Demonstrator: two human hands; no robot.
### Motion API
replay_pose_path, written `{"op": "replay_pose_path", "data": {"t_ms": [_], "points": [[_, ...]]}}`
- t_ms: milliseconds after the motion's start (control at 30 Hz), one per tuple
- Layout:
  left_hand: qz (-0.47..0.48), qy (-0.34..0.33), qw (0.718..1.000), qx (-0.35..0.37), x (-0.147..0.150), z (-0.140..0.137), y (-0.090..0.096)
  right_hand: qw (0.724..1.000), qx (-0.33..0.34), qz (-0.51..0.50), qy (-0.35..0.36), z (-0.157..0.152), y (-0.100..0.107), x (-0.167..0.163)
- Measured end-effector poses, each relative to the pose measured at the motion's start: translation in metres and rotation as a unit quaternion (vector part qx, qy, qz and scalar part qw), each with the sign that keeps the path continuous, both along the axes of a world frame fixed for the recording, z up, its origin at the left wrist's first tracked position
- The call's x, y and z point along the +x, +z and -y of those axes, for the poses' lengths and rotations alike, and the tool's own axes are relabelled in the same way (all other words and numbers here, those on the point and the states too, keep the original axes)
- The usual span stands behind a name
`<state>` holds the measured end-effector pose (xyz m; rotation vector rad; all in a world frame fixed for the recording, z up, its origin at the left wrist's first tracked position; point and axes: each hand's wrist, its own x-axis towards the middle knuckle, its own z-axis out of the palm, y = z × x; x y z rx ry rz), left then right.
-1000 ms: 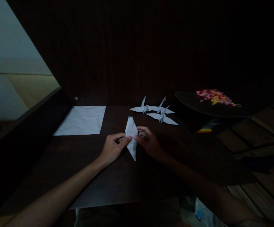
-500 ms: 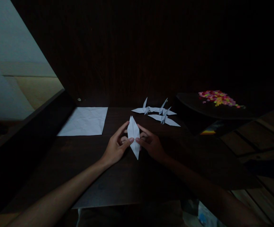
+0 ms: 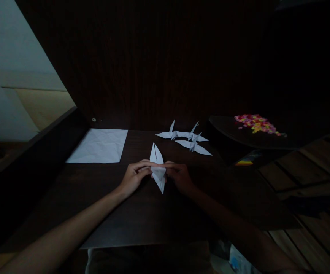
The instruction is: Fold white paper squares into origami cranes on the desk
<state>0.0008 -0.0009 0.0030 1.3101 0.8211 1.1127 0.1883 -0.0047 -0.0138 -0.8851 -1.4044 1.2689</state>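
Observation:
A white folded paper (image 3: 157, 156), long and pointed at both ends, is held between my two hands above the dark tabletop. My left hand (image 3: 134, 175) grips its left edge, with the index finger laid across the front. From the other side my right hand (image 3: 180, 176) pinches the right edge, its index fingertip meeting the left one near the middle. A flap stands up below those fingertips. Behind the hands rest several folded paper cranes (image 3: 192, 145), wings spread. To the left lies a flat, creased white sheet (image 3: 98, 146).
A dark board (image 3: 142, 68) rises behind the tabletop (image 3: 119, 224), and a low side panel (image 3: 34, 167) runs along the left. On a rounded dark shelf (image 3: 224, 127) at the right sits a heap of small colourful pieces (image 3: 257, 123). Slatted wood (image 3: 319, 163) shows beyond.
My index fingers have come down from the upper edges to the middle of the folded paper, and a flap there has lifted. The whole view has shifted slightly.

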Motion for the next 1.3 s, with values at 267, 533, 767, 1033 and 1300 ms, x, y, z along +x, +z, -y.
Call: {"op": "replay_pose_path", "data": {"t_ms": [267,533,767,1033,1300], "points": [[-0.069,0.03,0.997,-0.001,-0.0009,-0.0004,0.0005,0.999,0.028,0.038,-0.009,0.0024,0.0029,0.0035],[0.005,0.082,0.996,-0.021,0.0006,-0.003,-0.0007,0.999,-0.001,0.03,-0.025,0.0019,0.0047,0.0005],[0.012,0.082,0.996,-0.029,0.0016,-0.0011,-0.0013,0.997,-0.012,-0.004,-0.081,-0.0023,-0.0032,-0.0037],[0.002,0.013,0.988,-0.153,0.003,-0.0041,-0.0018,0.995,-0.002,-0.005,-0.095,0.0007,0.003,-0.0051],[-0.081,-0.031,0.991,-0.101,0.0,-0.0009,0.0023,0.997,-0.059,0.043,-0.033,-0.0023,0.0045,-0.001]]}}
